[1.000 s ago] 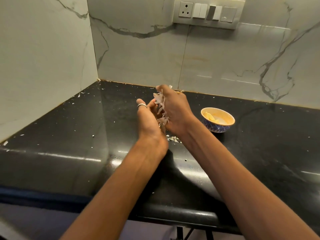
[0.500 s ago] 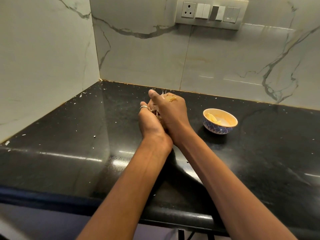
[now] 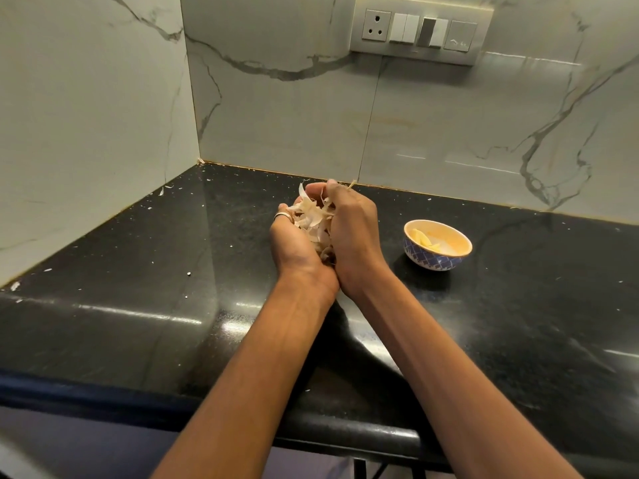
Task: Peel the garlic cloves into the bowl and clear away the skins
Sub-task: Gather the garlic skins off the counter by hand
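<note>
Over the middle of the counter [image 3: 138, 305], toward its back edge, your left hand [image 3: 294, 247] and right hand [image 3: 356, 233] cup the garlic skins [image 3: 313, 216] between curled fingers, with the bowl [image 3: 437, 262] of peeled cloves [image 3: 423, 238] apart on the right, nearer your right hand.

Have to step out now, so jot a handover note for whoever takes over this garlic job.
Left hand and right hand: cupped together, holding the garlic skins above the counter.
Bowl: right of the hands, peeled cloves inside.
Done: peeling, it seems; main skins gathered.
Left: carry the skins away, then collect the small flecks scattered on the counter.
</note>
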The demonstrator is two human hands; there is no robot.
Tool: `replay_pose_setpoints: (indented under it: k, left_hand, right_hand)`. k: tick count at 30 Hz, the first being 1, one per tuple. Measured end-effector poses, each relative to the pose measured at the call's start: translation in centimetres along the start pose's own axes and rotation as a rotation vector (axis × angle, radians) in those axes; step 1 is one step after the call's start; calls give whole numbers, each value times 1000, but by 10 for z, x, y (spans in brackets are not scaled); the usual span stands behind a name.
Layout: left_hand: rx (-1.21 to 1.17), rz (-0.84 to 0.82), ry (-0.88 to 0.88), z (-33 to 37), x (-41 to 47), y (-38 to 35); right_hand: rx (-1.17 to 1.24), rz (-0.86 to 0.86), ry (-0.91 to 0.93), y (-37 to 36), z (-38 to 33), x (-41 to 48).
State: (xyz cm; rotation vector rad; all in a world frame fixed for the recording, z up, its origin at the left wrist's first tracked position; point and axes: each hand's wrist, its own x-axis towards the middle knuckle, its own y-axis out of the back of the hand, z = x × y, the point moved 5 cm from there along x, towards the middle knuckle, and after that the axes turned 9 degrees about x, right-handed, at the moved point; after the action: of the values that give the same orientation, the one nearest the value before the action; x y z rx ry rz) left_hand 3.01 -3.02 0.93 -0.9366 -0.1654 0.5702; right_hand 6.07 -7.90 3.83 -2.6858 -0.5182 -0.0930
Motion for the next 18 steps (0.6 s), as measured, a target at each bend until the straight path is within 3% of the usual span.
replay_pose_setpoints:
  k: [9, 18]
  left_hand:
    - [-63, 32, -1, 3, -6, -1]
    - [-7, 50, 21, 4, 1, -2]
  right_hand:
    - [389, 54, -156, 7, 6, -3]
    - [588, 87, -161, 10, 18, 12]
